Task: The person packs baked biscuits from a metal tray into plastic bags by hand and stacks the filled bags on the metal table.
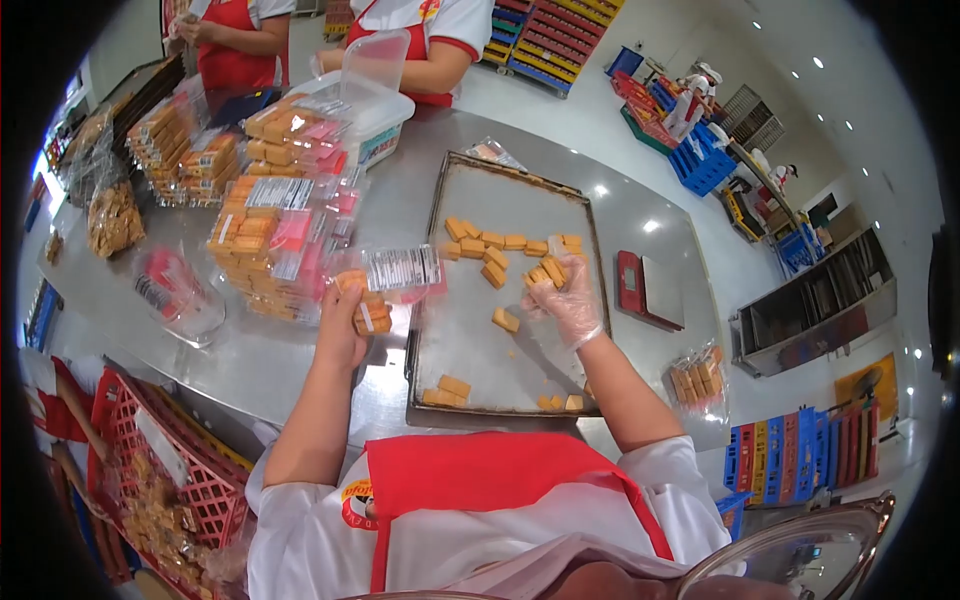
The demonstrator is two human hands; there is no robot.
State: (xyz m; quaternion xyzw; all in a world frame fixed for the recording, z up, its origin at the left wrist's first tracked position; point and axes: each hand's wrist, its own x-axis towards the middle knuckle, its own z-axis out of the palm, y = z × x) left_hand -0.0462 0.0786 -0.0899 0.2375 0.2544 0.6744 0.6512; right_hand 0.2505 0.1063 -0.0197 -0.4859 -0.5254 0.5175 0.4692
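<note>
My bare left hand (345, 325) is closed on a clear bag of biscuits (373, 312) with a barcode label, beside the left rim of a metal tray (412, 360). Over the tray, my right hand (570, 300), in a clear plastic glove, is closed round several biscuits (546, 271). A row of loose biscuits (492, 240) lies across the tray beyond that hand. One single biscuit (505, 320) sits near the middle, and more lie along the near edge. Stacked filled packs (245, 245) stand left of my left hand.
A red scale (632, 285) is right of the tray, with a filled bag (697, 382) nearer me. Empty-looking bags (178, 290) lie at left. A plastic tub (385, 125) stands at the back. Two co-workers (430, 70) stand across the table. A red crate (180, 460) is at lower left.
</note>
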